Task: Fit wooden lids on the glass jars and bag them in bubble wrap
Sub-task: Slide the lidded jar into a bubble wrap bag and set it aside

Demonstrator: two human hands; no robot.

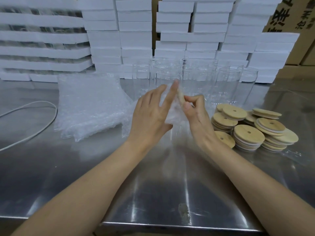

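While my right hand pinches the wooden lid at the twelve o'clock end of the jar, my left hand presses straight-fingered on bubble wrap at nine o'clock.

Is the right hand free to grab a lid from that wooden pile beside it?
Probably not yet: the lid pile lies close with nothing between, but the right hand is pinching the bubble wrap bag.

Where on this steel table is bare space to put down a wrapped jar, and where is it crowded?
Bare table: the near strip between the forearms, and the patch in front of the bubble wrap pile, beside the white cable. Crowded: the glass jars at the back, the wooden lids at right, left hand and right hand at centre.
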